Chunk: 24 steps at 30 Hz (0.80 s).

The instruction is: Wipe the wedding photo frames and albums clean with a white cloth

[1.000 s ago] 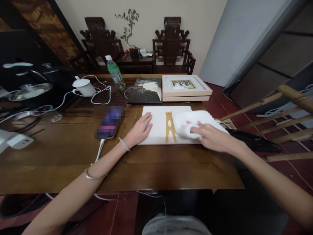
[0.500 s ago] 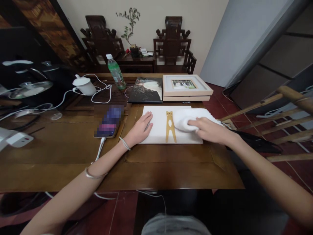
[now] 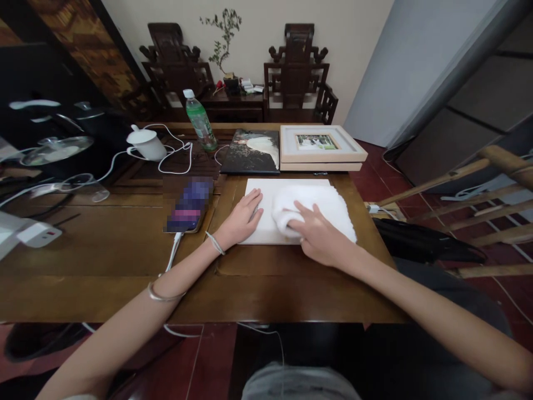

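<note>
Soft, light white cloth (image 3: 320,203) lies on the stiff white board (image 3: 266,229); the right hand (image 3: 318,240) clasps its bunched left fold, the left hand (image 3: 241,219) pins the board's edge, fingers flat.

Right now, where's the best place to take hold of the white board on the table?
The white board by its left edge, from the left: it lies flat, the cloth and right hand cover the middle and right, and the left hand rests there.
</note>
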Motion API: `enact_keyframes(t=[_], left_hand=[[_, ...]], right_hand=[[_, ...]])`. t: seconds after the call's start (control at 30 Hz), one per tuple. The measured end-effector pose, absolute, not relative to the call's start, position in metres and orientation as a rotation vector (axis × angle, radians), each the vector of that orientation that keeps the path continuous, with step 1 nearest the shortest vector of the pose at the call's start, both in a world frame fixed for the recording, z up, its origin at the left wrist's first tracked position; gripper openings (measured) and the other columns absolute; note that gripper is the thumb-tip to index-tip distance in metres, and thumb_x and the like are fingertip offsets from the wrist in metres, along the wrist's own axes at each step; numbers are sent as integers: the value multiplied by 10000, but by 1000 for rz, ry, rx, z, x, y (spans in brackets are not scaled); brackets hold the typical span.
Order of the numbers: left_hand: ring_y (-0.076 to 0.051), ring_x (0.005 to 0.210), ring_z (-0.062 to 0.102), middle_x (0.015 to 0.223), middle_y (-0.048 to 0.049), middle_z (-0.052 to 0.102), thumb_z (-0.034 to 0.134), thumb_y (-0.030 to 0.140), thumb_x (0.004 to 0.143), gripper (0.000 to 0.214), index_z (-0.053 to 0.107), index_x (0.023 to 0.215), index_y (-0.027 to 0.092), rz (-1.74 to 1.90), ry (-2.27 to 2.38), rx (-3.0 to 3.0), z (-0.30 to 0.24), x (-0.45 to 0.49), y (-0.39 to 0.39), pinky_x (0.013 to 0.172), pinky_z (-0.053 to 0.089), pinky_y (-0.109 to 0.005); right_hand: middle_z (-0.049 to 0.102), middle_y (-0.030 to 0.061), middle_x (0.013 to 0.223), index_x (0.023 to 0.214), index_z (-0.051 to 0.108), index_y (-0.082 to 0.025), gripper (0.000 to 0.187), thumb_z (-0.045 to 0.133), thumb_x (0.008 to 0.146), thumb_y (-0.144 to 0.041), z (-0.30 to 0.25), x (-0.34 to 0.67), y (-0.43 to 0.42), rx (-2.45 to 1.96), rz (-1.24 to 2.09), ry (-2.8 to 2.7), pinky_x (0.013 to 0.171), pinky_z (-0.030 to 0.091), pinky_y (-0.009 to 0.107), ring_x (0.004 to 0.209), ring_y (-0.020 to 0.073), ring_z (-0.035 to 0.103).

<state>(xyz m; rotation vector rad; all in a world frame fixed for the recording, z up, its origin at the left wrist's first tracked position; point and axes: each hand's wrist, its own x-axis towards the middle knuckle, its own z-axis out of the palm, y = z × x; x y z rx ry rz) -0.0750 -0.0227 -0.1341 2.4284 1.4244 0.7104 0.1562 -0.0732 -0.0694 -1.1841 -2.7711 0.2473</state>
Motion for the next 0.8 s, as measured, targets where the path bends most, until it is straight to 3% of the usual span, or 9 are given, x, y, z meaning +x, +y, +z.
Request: enact_keyframes(t=[0.17,0.3,0.6,0.8], left_hand=[[-267,1405,298,1479,-188,378,342,329,940,507,440,1353,52,708,1433,2418,-135,-75,-23,1159,248,-455],[-270,1407,291,1482,-197,369,337,331,943,516,436,1356,39,706,1427,2410,-134,-75,-23,1158,251,-455],[-268,1405,297,1489,-167,372,330,352,949,514,413,1383,88,702,1413,2412,-135,-76,-22,1158,241,-470],[-240,1418,267,1511,-155,335,287,359,965,535,368,1419,88,742,1391,2363,-137,-77,-21,1164,228,-453]], right_hand=[[366,100,1500,1166,575,-168,567,409,653,9,-59,169,-128,-1065,402,-2896,1087,215,654,1419,362,170],[383,96,1491,1165,576,-175,574,407,649,9,-57,172,-133,-1020,422,-2910,1077,240,655,1412,354,203],[542,221,1303,1154,572,-113,465,413,729,-13,-71,151,-32,-1192,161,-2763,1054,270,604,1358,340,328],[528,203,1325,1191,545,-120,521,372,720,22,-75,136,-1,-1257,42,-2746,1015,292,636,1365,354,300]])
